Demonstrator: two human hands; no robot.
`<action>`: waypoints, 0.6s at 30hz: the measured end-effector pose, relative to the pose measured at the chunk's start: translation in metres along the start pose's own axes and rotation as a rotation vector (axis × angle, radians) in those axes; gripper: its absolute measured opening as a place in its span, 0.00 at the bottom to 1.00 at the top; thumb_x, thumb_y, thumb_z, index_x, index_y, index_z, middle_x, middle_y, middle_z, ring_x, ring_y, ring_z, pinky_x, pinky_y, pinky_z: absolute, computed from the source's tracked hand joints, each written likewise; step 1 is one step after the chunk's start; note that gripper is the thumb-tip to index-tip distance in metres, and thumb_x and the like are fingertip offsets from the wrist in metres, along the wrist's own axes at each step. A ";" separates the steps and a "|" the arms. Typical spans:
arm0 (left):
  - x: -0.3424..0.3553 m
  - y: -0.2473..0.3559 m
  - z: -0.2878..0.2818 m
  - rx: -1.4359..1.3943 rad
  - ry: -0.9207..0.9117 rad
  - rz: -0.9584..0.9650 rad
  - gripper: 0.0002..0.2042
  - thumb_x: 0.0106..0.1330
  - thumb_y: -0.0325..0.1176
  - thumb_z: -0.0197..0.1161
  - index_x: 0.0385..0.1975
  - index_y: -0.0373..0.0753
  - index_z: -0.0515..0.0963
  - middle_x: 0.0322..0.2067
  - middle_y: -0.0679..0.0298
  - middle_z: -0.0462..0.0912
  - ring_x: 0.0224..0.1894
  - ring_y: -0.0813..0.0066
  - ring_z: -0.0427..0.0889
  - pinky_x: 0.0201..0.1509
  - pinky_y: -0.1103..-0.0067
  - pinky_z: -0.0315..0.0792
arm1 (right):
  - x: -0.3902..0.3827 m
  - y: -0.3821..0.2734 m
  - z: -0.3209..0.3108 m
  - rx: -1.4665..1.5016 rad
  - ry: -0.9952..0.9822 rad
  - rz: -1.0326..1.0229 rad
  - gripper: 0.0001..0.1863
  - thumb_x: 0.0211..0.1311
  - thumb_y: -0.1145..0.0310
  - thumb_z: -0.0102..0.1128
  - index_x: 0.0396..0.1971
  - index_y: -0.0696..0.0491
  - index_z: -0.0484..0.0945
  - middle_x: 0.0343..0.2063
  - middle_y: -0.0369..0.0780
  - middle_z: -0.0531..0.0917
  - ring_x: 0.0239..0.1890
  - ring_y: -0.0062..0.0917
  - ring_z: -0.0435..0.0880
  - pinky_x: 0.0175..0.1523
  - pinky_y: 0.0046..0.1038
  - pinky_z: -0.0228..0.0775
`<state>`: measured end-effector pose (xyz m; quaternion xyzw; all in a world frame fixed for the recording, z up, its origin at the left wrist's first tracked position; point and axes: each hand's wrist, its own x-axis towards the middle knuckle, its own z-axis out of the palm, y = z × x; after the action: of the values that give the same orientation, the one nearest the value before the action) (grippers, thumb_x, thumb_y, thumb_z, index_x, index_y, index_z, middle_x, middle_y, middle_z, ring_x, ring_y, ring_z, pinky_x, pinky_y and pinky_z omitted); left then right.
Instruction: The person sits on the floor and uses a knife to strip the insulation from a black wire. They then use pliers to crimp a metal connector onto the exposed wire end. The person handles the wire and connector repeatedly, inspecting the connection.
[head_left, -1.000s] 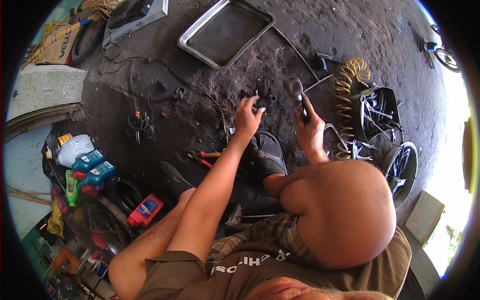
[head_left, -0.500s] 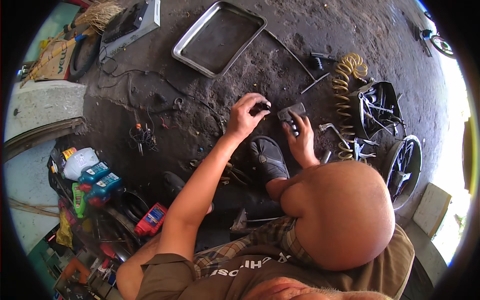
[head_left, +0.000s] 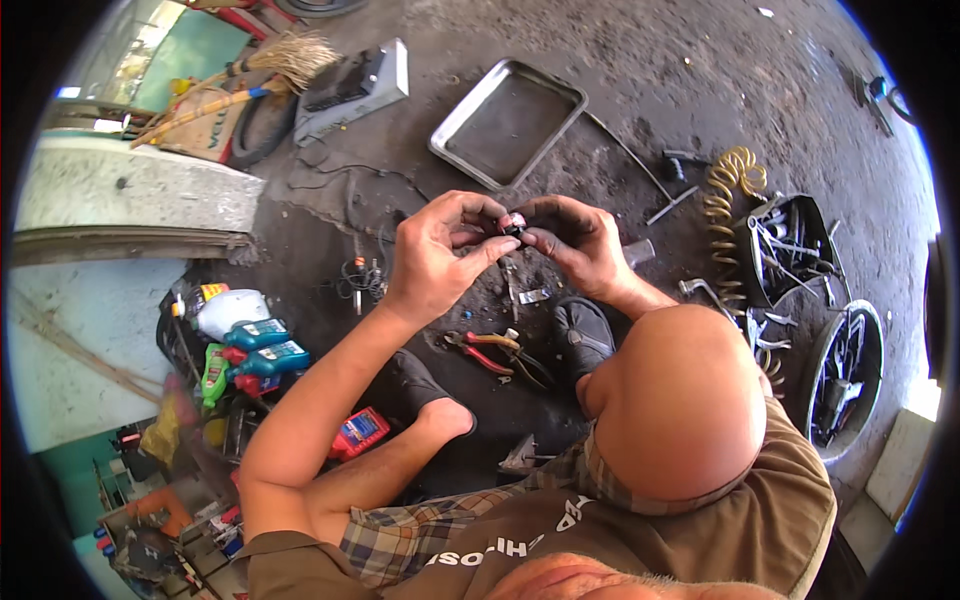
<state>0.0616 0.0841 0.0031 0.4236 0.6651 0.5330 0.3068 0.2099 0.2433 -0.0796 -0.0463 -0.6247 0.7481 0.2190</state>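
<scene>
Small part (head_left: 513, 224) in a two-handed pinch

Crouched worker, bare forearms, head bent. The small part sits above the dirt floor (head_left: 640, 100), at the meeting point of left hand (head_left: 430, 255) and right hand (head_left: 585, 250). Its look: stubby and compact, dark, nearly black along the lower side, pinkish-red across the upper face, with a pale glint on top. Finer detail too small to read from where I stand; much of it is covered by fingers.

Left hand: partly curled, thumb and forefinger closed on the part from its left side. Right hand: likewise half-curled, thumb and fingertips nipping the part from its right. Both palms hollow. Fingertips dark with grime.

Around them: red-handled pliers (head_left: 487, 356) on the floor below the hands, near a dark shoe (head_left: 584, 335). Shallow metal tray (head_left: 512, 122) beyond the hands. Off to the right, a T-shaped bar (head_left: 672, 205), a yellow coiled hose (head_left: 721, 205), then a black bin (head_left: 754, 262) crammed with metal tools.
</scene>
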 end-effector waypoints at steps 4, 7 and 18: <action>-0.026 0.057 -0.030 0.116 0.040 0.039 0.14 0.64 0.14 0.71 0.49 0.28 0.83 0.48 0.62 0.83 0.50 0.73 0.87 0.55 0.77 0.86 | 0.023 -0.031 0.021 0.070 -0.189 -0.069 0.18 0.69 0.79 0.69 0.57 0.60 0.78 0.47 0.40 0.89 0.50 0.21 0.88 0.54 0.27 0.83; -0.049 0.099 -0.045 0.327 0.119 0.135 0.09 0.60 0.13 0.73 0.38 0.30 0.86 0.44 0.63 0.82 0.47 0.75 0.88 0.51 0.79 0.87 | 0.047 -0.066 0.041 0.008 -0.364 -0.145 0.21 0.65 0.80 0.72 0.56 0.59 0.78 0.47 0.40 0.89 0.51 0.20 0.88 0.56 0.27 0.84; -0.105 0.161 -0.063 0.638 0.286 0.542 0.09 0.53 0.18 0.77 0.33 0.36 0.87 0.36 0.64 0.86 0.36 0.71 0.88 0.41 0.76 0.81 | 0.068 -0.190 0.082 0.039 -0.683 0.120 0.15 0.66 0.77 0.73 0.50 0.61 0.82 0.46 0.40 0.89 0.50 0.23 0.88 0.59 0.29 0.84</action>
<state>0.0930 -0.0258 0.1698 0.5783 0.6968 0.4156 -0.0854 0.1714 0.2180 0.1334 0.1743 -0.6436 0.7438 -0.0464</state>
